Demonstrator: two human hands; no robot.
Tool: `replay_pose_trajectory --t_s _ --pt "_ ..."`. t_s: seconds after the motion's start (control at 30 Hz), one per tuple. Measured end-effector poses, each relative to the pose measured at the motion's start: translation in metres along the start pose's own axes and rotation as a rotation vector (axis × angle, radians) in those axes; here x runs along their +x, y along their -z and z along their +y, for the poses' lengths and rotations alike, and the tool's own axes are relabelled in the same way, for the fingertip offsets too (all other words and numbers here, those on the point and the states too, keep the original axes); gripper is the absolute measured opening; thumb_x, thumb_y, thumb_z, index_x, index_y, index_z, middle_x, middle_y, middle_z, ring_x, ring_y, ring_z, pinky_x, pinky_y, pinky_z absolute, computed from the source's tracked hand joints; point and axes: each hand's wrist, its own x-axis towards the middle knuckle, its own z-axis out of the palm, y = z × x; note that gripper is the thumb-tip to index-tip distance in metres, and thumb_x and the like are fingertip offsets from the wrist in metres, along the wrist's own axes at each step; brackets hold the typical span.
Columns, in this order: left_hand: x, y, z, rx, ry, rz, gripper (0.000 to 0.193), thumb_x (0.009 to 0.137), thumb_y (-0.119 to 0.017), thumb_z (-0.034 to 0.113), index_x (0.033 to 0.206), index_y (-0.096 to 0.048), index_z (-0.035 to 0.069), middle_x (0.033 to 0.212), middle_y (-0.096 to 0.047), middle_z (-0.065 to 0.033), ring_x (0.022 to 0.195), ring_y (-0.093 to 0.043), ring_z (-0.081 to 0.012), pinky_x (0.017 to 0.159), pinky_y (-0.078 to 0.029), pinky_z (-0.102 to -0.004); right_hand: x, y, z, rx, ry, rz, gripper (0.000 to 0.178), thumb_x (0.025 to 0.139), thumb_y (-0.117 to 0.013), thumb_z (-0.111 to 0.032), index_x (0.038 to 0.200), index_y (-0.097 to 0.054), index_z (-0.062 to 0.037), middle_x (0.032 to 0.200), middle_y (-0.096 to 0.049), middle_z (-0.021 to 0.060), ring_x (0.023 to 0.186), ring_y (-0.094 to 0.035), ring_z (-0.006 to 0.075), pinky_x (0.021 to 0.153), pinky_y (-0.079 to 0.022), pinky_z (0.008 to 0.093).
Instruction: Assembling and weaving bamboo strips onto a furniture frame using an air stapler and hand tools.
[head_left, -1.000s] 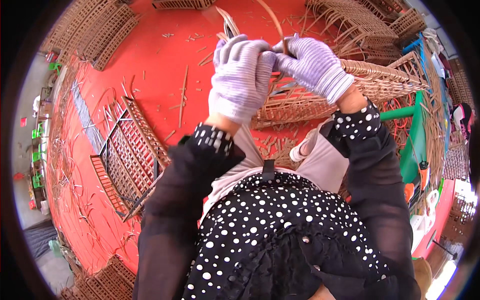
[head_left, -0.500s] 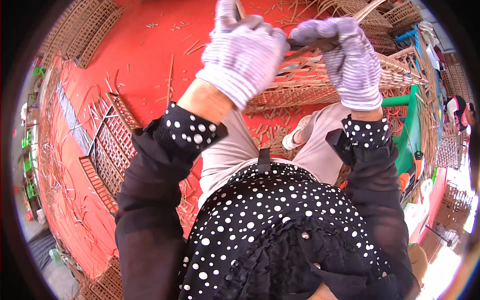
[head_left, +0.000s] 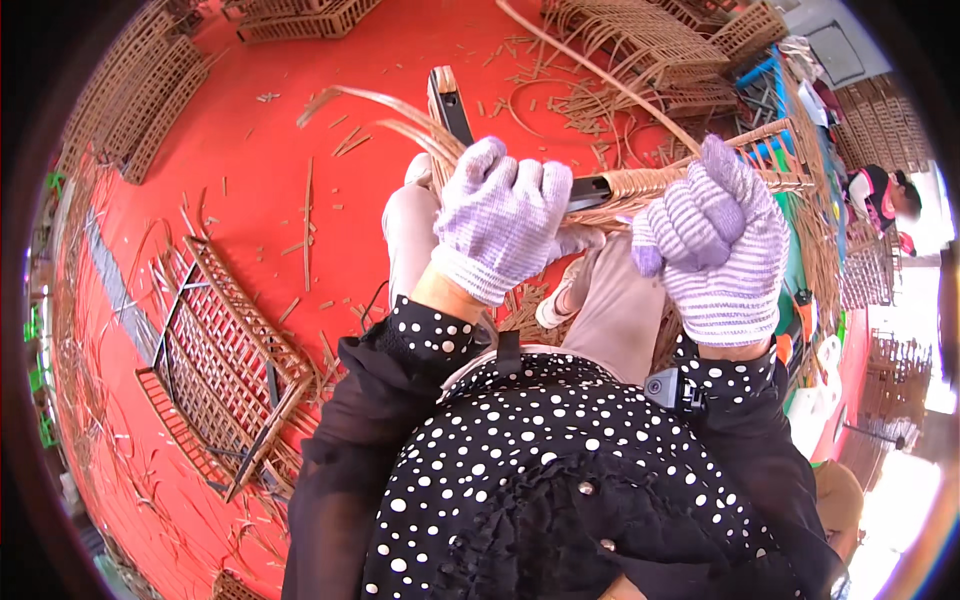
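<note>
Both my hands wear white-and-purple striped gloves. My left hand (head_left: pixel 500 218) is closed round a black frame bar (head_left: pixel 588 193) and a bundle of brown wicker strips, whose loose ends (head_left: pixel 372 98) fan out beyond the knuckles to the left. Another black arm of the frame (head_left: pixel 450 112) points away above that hand. Between my hands, part of the bar carries a tight wrapping of tan wicker (head_left: pixel 640 182). My right hand (head_left: pixel 715 248) makes a fist on a long wicker strip (head_left: pixel 610 82) that slants up and left out of view. Its inner fingers are partly hidden.
On the red floor (head_left: pixel 270 190) lie scattered wicker offcuts. A woven wicker panel on a black frame (head_left: pixel 225 350) rests at left. Stacked wicker pieces stand at far left (head_left: pixel 140 110) and far right (head_left: pixel 640 45). People are at the right edge (head_left: pixel 875 195) and lower right (head_left: pixel 838 500).
My hands are lower in the picture, and the right has drawn slightly farther from the left. The wrapped bar and the long strip from my right hand now show clearly.
</note>
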Motion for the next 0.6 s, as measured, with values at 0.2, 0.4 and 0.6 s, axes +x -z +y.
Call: replay_pose_trajectory --t_s 0.2,0.4,0.6 --pt "-0.010 0.010 0.004 0.025 -0.084 0.090 0.048 0.062 -0.067 0.055 0.079 -0.055 0.012 0.060 -0.052 0.0008 0.065 -0.056 -0.0178 0.076 -0.043 -0.0310 -0.026 -0.017 -0.003 -0.106 0.060 0.224 0.052 0.095 -0.032 -0.026 0.044 -0.024 -0.0206 0.036 -0.022 -0.0036 0.031 -0.023 0.0132 0.042 -0.036 0.0326" --pt "-0.033 0.016 0.019 -0.018 -0.073 0.101 0.037 0.064 -0.070 0.041 0.082 -0.056 0.012 0.066 -0.053 0.0022 0.061 -0.055 -0.0140 0.081 -0.044 -0.0332 -0.025 -0.036 -0.004 -0.387 0.067 0.089 0.047 0.094 -0.038 -0.026 0.049 -0.031 -0.0176 0.040 -0.025 -0.0033 0.033 -0.027 0.0123 0.039 -0.035 0.0298" --pt "-0.040 0.020 0.028 -0.031 -0.005 0.002 0.036 0.070 -0.068 0.043 0.085 -0.058 0.012 0.066 -0.055 0.0031 0.063 -0.055 -0.0134 0.084 -0.041 -0.0322 0.026 -0.022 0.002 -0.671 0.136 -0.246 0.040 0.089 -0.050 -0.027 0.054 -0.038 -0.0126 0.042 -0.029 -0.0032 0.033 -0.028 0.0095 0.033 -0.030 0.0250"
